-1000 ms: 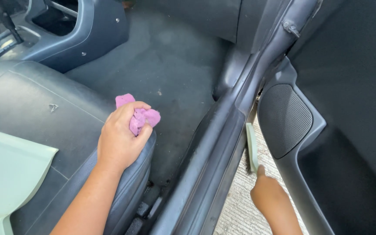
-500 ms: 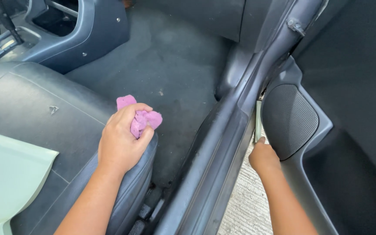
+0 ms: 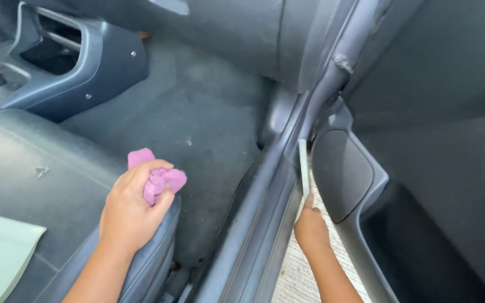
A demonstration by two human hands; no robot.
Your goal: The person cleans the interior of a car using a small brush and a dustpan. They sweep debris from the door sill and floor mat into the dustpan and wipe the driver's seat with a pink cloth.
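Head view: my left hand (image 3: 129,216) is clamped on a bunched pink cloth (image 3: 161,179), resting on the near edge of the car seat (image 3: 23,168). My right hand (image 3: 311,229) pinches a thin pale strip (image 3: 303,165) between the door sill (image 3: 265,196) and the open door (image 3: 422,168). I'd keep the strip flat and upright along the sill, wrist steady.

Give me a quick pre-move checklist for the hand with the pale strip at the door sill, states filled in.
1. Right hand grips the pale strip: ok, held at its lower end.
2. Strip sits in the gap between door sill and door panel: ok.
3. Strip's far tip free of the door hinge area: cannot tell.
4. Left hand holds the pink cloth: ok, bunched in the fist.
5. Left hand braced on the seat edge: ok.
6. Floor mat clean: not ok, specks visible.
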